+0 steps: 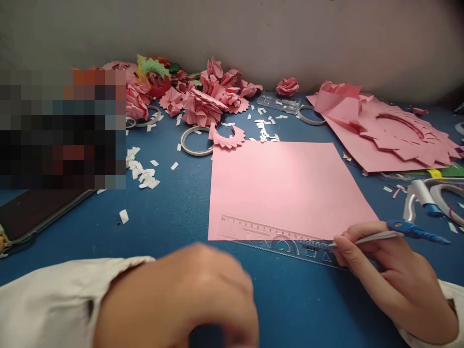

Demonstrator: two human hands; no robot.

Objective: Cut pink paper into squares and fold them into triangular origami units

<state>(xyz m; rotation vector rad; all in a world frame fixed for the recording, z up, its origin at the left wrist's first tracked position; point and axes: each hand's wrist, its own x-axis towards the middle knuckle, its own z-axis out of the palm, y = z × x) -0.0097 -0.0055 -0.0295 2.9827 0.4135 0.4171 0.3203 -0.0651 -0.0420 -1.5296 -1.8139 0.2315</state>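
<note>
A pink paper sheet (290,183) lies flat on the blue table. Across its lower edge rests a clear plastic ruler (282,241), slightly slanted. My right hand (391,280) holds a white pen with a blue top (384,235) between thumb and fingers, its tip by the ruler's right end. My left hand (181,299) is in front of the sheet, above the table's near part, blurred and with its fingers curled downward. What the left fingers hold, if anything, is hidden.
Folded pink paper pieces (203,104) are heaped along the wall. A tape roll (197,141) and white scraps (143,176) lie beyond the hands. Layered pink sheets (395,130) sit back right; a dark phone-like object (39,210) lies left.
</note>
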